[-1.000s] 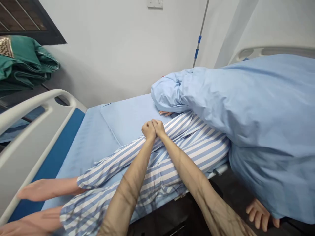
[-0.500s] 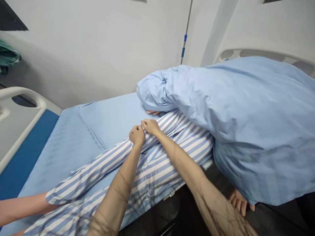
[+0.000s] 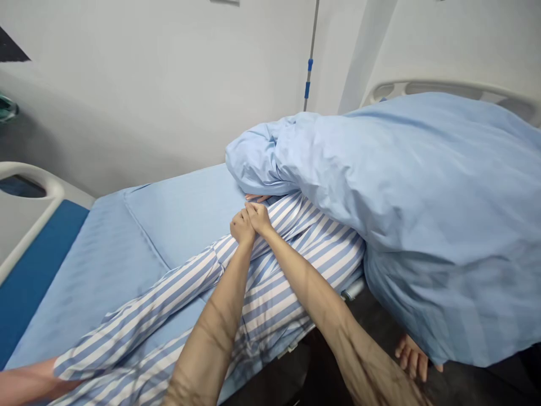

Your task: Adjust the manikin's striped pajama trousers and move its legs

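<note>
Striped trousers [image 3: 270, 304] on a manikin [image 3: 412, 355], laid out on the bed [image 3: 84, 282], and look at that: left grip [image 3: 242, 227] and right grip [image 3: 258, 219] were clamped side by side on the cloth near the knee! Danger here: a hard tug could slip the cloth free, or drag the leg toward the bed's near edge and pull the duvet [image 3: 401, 180] along.

A single camera, worn on the person's head, looks forward and down across the hospital bed [image 3: 84, 270] toward the wall [image 3: 147, 84]. The view is close, with the person's left hand [image 3: 242, 226] and right hand [image 3: 258, 219] near mid-frame and both forearms entering from the lower edge.
</note>
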Action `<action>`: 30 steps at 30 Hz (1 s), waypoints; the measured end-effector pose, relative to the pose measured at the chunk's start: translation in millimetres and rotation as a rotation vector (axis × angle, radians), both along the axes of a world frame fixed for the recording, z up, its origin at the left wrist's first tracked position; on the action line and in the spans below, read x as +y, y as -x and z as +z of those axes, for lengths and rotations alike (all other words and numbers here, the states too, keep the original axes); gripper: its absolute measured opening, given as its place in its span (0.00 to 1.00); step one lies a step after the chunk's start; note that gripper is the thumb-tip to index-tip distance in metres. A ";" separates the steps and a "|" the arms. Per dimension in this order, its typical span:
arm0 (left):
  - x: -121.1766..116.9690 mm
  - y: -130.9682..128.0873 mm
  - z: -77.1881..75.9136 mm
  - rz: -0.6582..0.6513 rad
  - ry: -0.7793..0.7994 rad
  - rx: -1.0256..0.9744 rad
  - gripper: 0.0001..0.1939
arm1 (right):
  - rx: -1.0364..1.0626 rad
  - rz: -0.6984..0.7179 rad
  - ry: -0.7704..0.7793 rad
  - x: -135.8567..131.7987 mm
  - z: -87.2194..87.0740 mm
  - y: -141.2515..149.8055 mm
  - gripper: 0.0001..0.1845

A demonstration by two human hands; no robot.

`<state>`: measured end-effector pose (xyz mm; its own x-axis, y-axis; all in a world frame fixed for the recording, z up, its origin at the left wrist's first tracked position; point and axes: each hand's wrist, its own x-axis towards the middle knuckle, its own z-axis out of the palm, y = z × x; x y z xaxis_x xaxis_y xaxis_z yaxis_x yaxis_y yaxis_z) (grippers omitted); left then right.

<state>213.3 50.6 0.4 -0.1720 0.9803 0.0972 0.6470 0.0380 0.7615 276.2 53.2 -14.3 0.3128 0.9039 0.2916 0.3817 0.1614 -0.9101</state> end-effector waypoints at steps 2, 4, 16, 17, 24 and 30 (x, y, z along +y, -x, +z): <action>-3.8 -0.9 -0.8 -0.003 0.022 0.102 0.19 | -0.024 0.034 0.019 0.5 3.8 -3.3 0.22; -6.6 -0.2 0.5 -0.012 0.027 0.136 0.19 | -0.130 0.125 0.054 1.1 14.3 -9.6 0.22; -8.5 1.4 -5.7 0.000 0.004 0.077 0.22 | -0.278 0.067 0.014 1.8 11.7 -31.4 0.24; -7.5 0.7 -3.9 -0.006 0.001 0.065 0.22 | -0.237 0.056 0.003 1.8 9.2 -32.0 0.24; 16.5 -27.4 28.9 -0.042 -0.187 -0.089 0.21 | 0.039 0.090 -0.039 7.0 12.7 -41.5 0.23; 23.1 -43.7 7.9 0.007 -0.067 -0.079 0.23 | 0.130 0.001 0.009 18.2 12.1 -40.4 0.21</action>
